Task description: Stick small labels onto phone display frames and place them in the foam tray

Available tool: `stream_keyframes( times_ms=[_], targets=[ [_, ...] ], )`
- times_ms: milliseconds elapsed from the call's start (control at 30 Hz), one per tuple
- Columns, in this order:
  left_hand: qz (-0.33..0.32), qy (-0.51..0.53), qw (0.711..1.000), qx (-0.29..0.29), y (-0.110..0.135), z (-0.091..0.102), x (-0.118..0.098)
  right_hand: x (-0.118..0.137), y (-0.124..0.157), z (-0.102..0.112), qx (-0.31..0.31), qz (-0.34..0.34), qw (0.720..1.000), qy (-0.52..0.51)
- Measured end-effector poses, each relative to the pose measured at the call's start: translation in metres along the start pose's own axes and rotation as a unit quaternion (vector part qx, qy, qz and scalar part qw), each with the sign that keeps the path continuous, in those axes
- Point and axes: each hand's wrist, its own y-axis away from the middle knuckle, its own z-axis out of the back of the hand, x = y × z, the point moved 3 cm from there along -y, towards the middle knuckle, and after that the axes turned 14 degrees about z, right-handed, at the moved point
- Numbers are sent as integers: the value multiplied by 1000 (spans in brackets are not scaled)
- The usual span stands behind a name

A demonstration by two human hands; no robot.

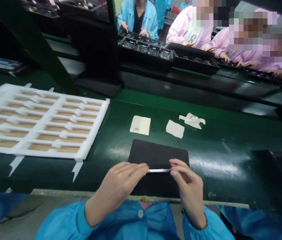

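My left hand [119, 185] and my right hand [187, 186] pinch the two ends of a thin silvery strip [159, 170] between their fingertips. They hold it just above a black rectangular mat [158, 154] on the green conveyor belt [231, 140]. Both hands have their fingers closed round the strip's ends. Blue sleeves cover both forearms.
A white foam tray [43, 123] with long slots lies at the left. Beyond the mat lie a cream folded card [140, 125], a small white sheet [175, 129] and a crumpled white scrap [192, 120]. Black trays [146, 48] and several seated people line the far side.
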Motion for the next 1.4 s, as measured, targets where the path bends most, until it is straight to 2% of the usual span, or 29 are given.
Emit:
stream_keyframes(
  times_ms=[133,233,300,467,733,933,1233,1400],
  targets=[
    [11,29,999,-37,1,0,4,21,4,-23,74,96,991,58],
    [8,35,998,-49,1,0,4,19,6,-37,110,106,986,63],
    [9,38,998,-44,1,-1,3,16,7,-41,107,106,986,67],
    [23,50,997,-47,5,-1,-1,16,12,-42,89,113,986,86],
    [24,65,997,-41,7,-3,0,16,13,-42,125,144,975,115],
    [23,75,997,-25,9,-2,-1,20,15,-41,121,167,970,132],
    [25,79,996,-20,10,-3,-1,27,8,-38,185,212,947,155],
    [29,80,996,-14,8,-3,0,28,11,-39,195,274,927,165]
  ],
)
